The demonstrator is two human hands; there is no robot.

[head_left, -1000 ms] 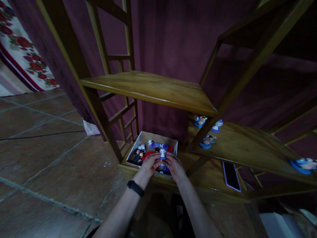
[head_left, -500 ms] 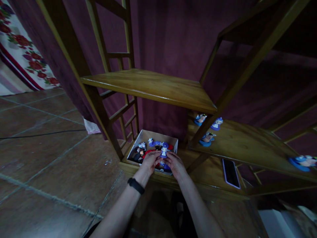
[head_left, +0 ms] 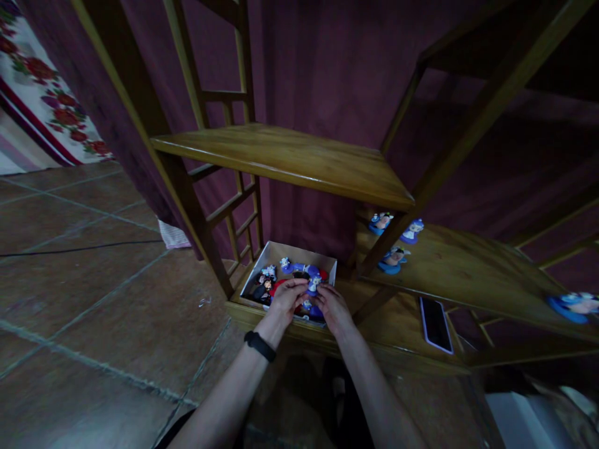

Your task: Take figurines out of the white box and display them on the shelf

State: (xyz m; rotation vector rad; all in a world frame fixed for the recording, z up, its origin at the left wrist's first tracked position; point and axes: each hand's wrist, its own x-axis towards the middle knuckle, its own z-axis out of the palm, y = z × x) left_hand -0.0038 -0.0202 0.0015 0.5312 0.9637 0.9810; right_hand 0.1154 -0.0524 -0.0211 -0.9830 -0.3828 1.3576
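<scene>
Between my two hands, above the box, is a small purple-and-white figurine (head_left: 313,285), tilted a little to the right. My left hand (head_left: 289,298) pinches it from the left, with a black band on the wrist. From the right, the fingertips of my right hand (head_left: 333,307) close on its other side. Below them a white cardboard box (head_left: 331,269) holds several more figurines, some purple, some red and black. A white-headed figurine (head_left: 285,264) lies near its back wall, and a dark-haired one (head_left: 267,285) lies at its left. My hands hide part of the contents.
The box stands on the bottom board of a wooden shelf unit (head_left: 290,159). On the right board (head_left: 468,262) stand several figurines, including a blue-based one (head_left: 393,260) and another (head_left: 573,307) farther right. A phone (head_left: 436,325) lies on the lower board. Tiled floor (head_left: 107,293) spreads left.
The figurine in my hands has turned from upright to a slight tilt, and its front has swung to the right. My hands stay over the box.
</scene>
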